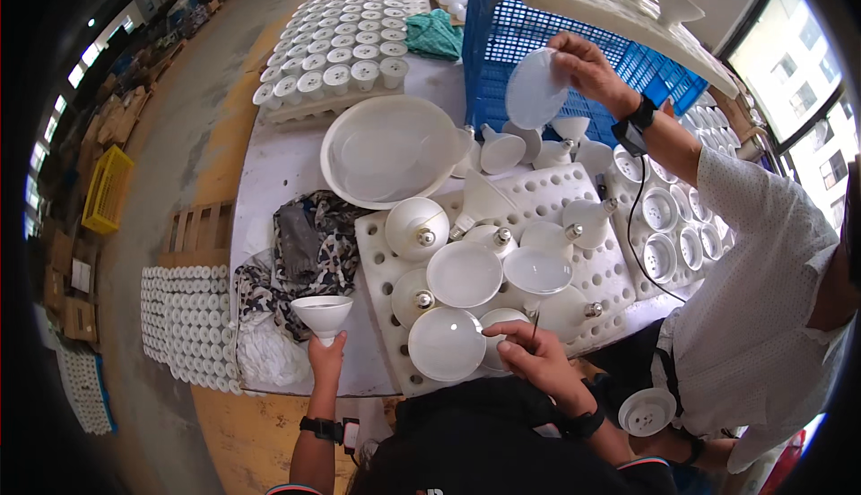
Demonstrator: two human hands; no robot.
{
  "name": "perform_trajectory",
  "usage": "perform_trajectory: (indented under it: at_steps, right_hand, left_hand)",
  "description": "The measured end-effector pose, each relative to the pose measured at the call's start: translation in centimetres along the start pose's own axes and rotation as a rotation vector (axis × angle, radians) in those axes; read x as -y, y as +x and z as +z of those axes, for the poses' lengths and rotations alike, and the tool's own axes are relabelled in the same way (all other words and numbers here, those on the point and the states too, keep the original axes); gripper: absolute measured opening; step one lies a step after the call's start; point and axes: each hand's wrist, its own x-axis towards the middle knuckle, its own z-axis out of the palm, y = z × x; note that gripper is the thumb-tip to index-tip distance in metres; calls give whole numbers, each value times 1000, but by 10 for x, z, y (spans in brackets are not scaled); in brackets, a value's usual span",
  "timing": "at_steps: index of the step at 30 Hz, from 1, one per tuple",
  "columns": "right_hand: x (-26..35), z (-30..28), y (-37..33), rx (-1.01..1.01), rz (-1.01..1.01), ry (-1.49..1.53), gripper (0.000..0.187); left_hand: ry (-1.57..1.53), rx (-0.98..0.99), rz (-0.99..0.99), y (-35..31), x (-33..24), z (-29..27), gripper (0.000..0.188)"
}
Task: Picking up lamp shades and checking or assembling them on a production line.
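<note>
My left hand [326, 362] grips the narrow neck of a white cone-shaped lamp housing [323, 317], wide end up, over the table's front edge. My right hand [541, 360] is above the front of the foam tray, index finger stretched toward a white round-faced lamp [446, 343]. Its other fingers are curled, and a thin dark stick [536, 317] shows by them; what they grip is hard to make out. More lamps, some with metal screw bases [424, 237], lie on the white foam tray [372, 235]. The lamp under my right hand is partly covered.
At right a co-worker's hand [587, 69] holds a translucent disc [536, 90]; the other holds a white cup with holes [647, 412]. A white basin [336, 168], blue crate [484, 38], camouflage cloth [336, 226], green cloth [433, 35] and rows of white cups [336, 78] surround the tray.
</note>
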Motion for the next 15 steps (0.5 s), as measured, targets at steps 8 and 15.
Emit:
perform_trajectory:
  at_steps: [8, 15]
  right_hand:
    - [-30, -38, -35, -179, -11, 25, 24]
    - [-69, -70, -54, -806, -259, 228, 20]
  left_hand:
    - [306, -279, 294, 34, 58, -1, 59]
    - [174, -374, 342, -4, 8, 12, 63]
